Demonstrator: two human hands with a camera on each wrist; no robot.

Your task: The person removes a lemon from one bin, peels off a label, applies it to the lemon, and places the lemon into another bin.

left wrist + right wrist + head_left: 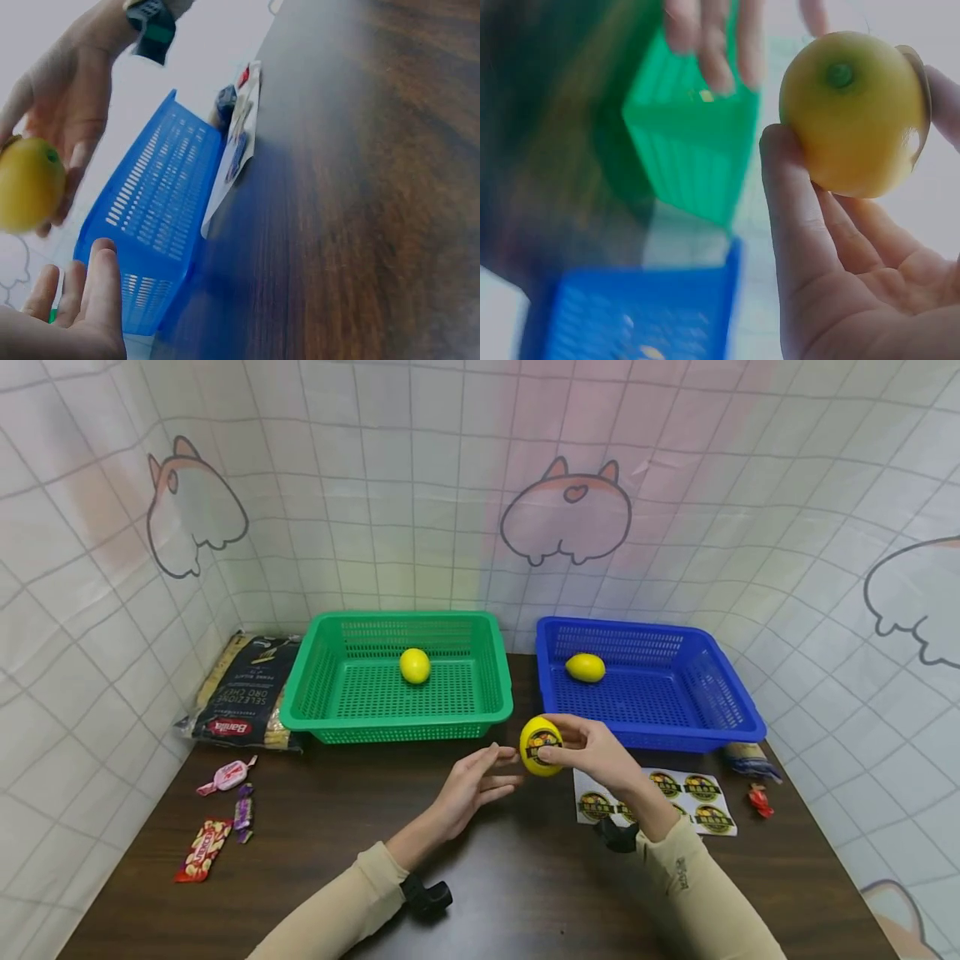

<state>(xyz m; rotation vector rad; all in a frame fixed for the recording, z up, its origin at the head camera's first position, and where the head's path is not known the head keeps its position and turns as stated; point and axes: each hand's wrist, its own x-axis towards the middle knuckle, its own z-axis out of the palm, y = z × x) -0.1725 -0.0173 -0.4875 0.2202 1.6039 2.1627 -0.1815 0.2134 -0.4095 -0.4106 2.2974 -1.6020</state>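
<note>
My right hand (592, 752) grips a yellow lemon (531, 763) between thumb and fingers, above the table in front of the baskets. A round dark sticker (543, 746) faces up on the lemon's side, and one edge of it stands off the peel in the right wrist view. Just left of the lemon is my left hand (471, 789), fingers extended and holding nothing. A sheet of round stickers (711, 817) lies partly under my right wrist. One lemon (415, 666) sits in the green basket (397, 732), another lemon (585, 667) in the blue basket (660, 737).
At the left, a pasta bag (247, 689) stands against the green basket. Nearer are a pink-and-white candy (229, 774), a purple candy (243, 812) and a red snack packet (204, 850). A red candy (760, 800) and a partly hidden bag (752, 760) lie at the right.
</note>
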